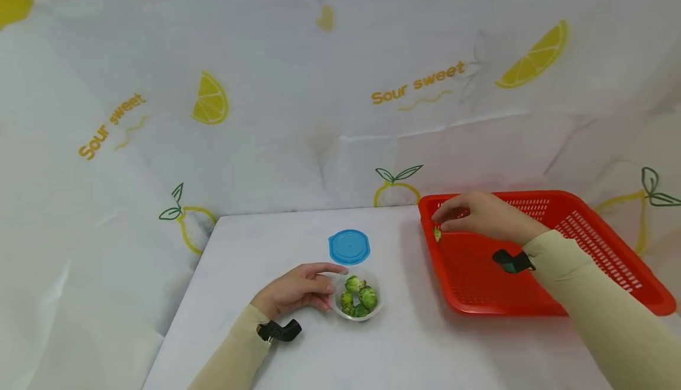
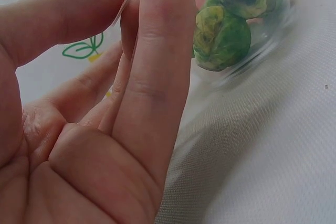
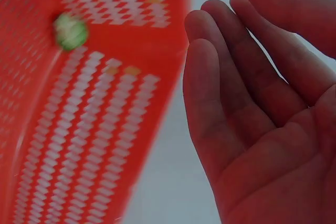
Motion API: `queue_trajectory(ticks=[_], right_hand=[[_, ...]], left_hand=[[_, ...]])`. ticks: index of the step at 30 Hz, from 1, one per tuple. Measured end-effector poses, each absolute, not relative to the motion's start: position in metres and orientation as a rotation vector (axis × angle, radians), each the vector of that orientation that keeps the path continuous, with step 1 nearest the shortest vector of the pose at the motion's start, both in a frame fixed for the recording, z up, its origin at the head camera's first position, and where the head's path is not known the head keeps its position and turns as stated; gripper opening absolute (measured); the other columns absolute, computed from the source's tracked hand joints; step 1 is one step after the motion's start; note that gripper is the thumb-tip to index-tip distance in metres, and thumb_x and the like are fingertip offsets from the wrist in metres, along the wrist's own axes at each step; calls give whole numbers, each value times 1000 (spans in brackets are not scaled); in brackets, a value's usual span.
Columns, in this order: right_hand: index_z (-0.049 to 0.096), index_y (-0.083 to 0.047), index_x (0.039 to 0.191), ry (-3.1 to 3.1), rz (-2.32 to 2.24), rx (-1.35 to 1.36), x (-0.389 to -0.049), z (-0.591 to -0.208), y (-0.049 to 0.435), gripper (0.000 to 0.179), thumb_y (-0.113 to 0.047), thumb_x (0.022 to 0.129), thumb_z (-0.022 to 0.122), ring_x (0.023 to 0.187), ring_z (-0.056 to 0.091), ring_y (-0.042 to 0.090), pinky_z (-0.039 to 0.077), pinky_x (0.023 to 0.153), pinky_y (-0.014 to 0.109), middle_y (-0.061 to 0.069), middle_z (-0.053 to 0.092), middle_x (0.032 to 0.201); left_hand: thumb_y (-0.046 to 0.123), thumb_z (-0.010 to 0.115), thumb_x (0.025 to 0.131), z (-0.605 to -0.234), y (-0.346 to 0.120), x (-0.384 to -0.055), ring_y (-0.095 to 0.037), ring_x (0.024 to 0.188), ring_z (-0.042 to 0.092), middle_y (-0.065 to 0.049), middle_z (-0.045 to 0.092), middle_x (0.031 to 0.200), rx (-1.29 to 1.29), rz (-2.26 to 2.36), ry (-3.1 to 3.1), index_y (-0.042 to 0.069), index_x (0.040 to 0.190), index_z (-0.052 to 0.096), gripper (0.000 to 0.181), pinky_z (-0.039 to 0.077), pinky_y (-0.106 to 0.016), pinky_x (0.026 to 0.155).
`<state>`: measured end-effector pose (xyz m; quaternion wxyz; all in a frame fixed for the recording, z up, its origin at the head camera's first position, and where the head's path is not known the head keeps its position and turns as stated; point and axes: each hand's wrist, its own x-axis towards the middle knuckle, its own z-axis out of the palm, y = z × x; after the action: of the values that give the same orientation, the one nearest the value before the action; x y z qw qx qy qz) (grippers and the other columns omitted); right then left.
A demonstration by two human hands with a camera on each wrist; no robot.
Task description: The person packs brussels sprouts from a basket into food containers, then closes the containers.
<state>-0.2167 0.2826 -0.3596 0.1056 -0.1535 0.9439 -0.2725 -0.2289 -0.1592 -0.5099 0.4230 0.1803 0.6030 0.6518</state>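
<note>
Right hand [image 1: 479, 218] over the red plastic basket [image 1: 479, 286] at its far left corner, palm bare, fingers bent loosely with thumb apart, grasping nothing. Single Brussels sprout [image 1: 438, 234] just below the fingertips, inside the basket by the left wall; right wrist view shows a gap between it and the fingers, sprout blurred there.

Left hand [image 1: 298, 289] has the clear plastic bowl [image 1: 357, 318] by its left edge, thin rim pinched between thumb and fingers. Bowl upright on the white table cover [image 1: 420, 348], several sprouts [image 1: 367, 298] inside. Blue lid [image 1: 349, 247] off, lying just beyond the bowl, apart from it.

Step in hand, as I judge it: moving sprouts by hand between bowl and basket; direction can't be told from here. To do it well: fingers low over the corner, thumb and forefinger to the sprout's sides, gentle, since outer leaves likely peel. Watch the perforated wall, knuckles could knock it. Left side: light pinch only, bowl looks thin and could flex or tip. Carry any sprout high over the basket's left rim, set down rather than drop; round ones probably roll.
</note>
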Motion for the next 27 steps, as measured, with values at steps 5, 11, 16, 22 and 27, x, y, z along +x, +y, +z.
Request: queue_trajectory(ticks=[5, 11, 16, 22, 27], right_hand=[[78, -13, 130, 2714, -843, -362, -235, -381, 303, 33, -30, 101, 77, 116, 68, 25, 64, 98, 49, 5, 78, 126], [76, -11, 134, 2639, -876, -231, -249, -399, 314, 39, -33, 102, 76, 121, 65, 31, 60, 105, 58, 9, 76, 130], [77, -11, 134, 2615, -877, -154, -257, -404, 313, 39, -33, 101, 76, 122, 64, 35, 60, 105, 60, 13, 75, 132], [77, -4, 131, 2579, -898, -126, -265, -414, 308, 37, -26, 101, 76, 115, 70, 32, 63, 102, 52, 15, 77, 126], [77, -1, 130, 2569, -886, -50, -269, -421, 307, 39, -25, 100, 77, 110, 71, 31, 65, 100, 50, 15, 78, 122]], left_hand=[[9, 67, 105, -509, -162, -226, -12, 82, 78, 0, 76, 93, 445, 1650, 1489, 6, 160, 50, 57, 68, -30, 84], [9, 68, 105, -505, -159, -224, -10, 82, 77, 1, 75, 92, 454, 1654, 1481, 4, 161, 47, 60, 68, -29, 83], [9, 68, 105, -503, -159, -224, -11, 82, 77, 0, 76, 93, 449, 1658, 1493, 5, 161, 48, 60, 68, -29, 81], [8, 69, 104, -504, -159, -225, -12, 81, 77, -1, 77, 94, 426, 1654, 1498, 8, 159, 52, 57, 68, -29, 82], [9, 69, 104, -504, -159, -224, -12, 81, 77, -1, 78, 94, 426, 1649, 1507, 9, 158, 53, 57, 68, -30, 82]])
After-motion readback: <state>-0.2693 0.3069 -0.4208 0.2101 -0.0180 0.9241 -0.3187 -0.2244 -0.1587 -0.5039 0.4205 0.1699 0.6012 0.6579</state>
